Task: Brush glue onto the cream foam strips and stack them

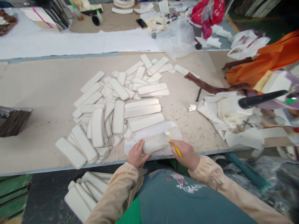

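Observation:
My right hand (184, 153) is closed round a small brush (177, 149) with a yellow handle; its pale tip touches the right end of a flat off-white strip with rounded corners (155, 141). My left hand (137, 154) lies on the left end of that strip, thumb and fingers apart. Under the strip is a white sheet (135, 134) at the table's near edge. Just beyond it, similar strips (146, 122) lie side by side, and a large loose heap of them (119, 88) spreads to the left and back.
To the right are a white tub (230, 109) with a black-handled tool (263, 99) over it and paper scraps (257, 137). Orange cloth (263, 63) lies behind them. A dark stack (14, 121) stands far left. More strips (86, 193) sit below the table edge.

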### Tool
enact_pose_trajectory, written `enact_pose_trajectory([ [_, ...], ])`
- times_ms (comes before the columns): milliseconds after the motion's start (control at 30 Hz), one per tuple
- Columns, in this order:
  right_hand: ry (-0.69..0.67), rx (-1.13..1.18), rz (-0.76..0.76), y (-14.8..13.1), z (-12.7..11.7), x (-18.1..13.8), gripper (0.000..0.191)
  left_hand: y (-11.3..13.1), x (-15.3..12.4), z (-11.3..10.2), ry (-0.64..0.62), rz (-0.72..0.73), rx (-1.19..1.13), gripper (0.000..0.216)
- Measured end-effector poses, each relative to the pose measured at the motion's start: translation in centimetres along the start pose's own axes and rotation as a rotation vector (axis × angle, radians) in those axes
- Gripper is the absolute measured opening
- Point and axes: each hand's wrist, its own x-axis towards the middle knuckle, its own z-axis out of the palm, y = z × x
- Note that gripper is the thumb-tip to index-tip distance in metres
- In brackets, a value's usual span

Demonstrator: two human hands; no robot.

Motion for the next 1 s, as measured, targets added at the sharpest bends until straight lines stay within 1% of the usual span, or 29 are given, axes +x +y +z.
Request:
enact_pose_trajectory([
  [33, 0.029, -0.038, 0.056, 0.7, -0.2, -0.1, 0.021, 0.0, 0.0, 0.0, -0.002, -0.003, -0.006, 0.076],
  [100, 0.004, -0.033, 0.121, 1.4, -0.4, -0.2, 0.020, 0.1, 0.0, 0.0, -0.006, -0.008, -0.017, 0.077],
  [167, -0.091, 0.129, 0.117, 0.6, 0.0, 0.0, 0.019, 0.0, 0.0, -0.1, -0.009, -0.011, -0.025, 0.078],
  [233, -0.189, 0.379, 0.104, -1.2, 0.6, 0.5, 0.019, -0.1, 0.0, -0.1, -0.013, -0.013, -0.028, 0.079],
  [300, -0.274, 0.593, 0.135, -3.1, 1.5, 1.0, 0.019, -0.2, 0.0, 0.0, -0.016, -0.013, -0.025, 0.080],
  [367, -0.339, 0.720, 0.187, -4.2, 2.5, 1.5, 0.019, -0.2, 0.0, 0.1, -0.017, -0.012, -0.020, 0.080],
  [467, -0.377, 0.797, 0.282, -3.8, 3.5, 1.7, 0.019, -0.3, 0.0, 0.1, -0.016, -0.005, -0.019, 0.080],
  [533, -0.355, 0.798, 0.349, -2.8, 3.5, 1.3, 0.019, -0.2, 0.0, 0.1, -0.020, -0.003, -0.020, 0.080],
  [600, -0.302, 0.771, 0.411, -1.5, 2.7, 0.7, 0.020, -0.1, 0.0, 0.0, -0.024, -0.005, -0.017, 0.080],
  [733, -0.156, 0.738, 0.537, 1.0, 0.2, -0.7, 0.021, -0.1, 0.0, -0.6, -0.047, -0.012, 0.003, 0.083],
  [833, -0.022, 0.734, 0.594, 2.3, -1.2, -1.8, 0.022, -0.4, -0.3, -1.7, -0.050, 0.017, 0.018, 0.089],
  [867, 0.028, 0.727, 0.596, 2.5, -1.7, -2.0, 0.021, -0.4, -0.3, -2.2, -0.031, 0.035, 0.021, 0.087],
  [900, 0.068, 0.715, 0.589, 2.5, -2.2, -2.2, 0.021, -0.4, -0.3, -2.8, -0.013, 0.056, 0.023, 0.080],
  [933, 0.114, 0.689, 0.569, 2.4, -2.8, -2.3, 0.021, -0.5, 0.0, -3.3, 0.033, 0.061, 0.032, 0.070],
  [967, 0.143, 0.644, 0.520, 2.2, -3.5, -2.3, 0.021, -0.5, 0.5, -3.8, 0.103, 0.057, 0.042, 0.059],
  [1000, 0.176, 0.566, 0.440, 2.0, -4.2, -2.1, 0.021, -0.6, 1.3, -4.2, 0.163, 0.042, 0.053, 0.051],
])
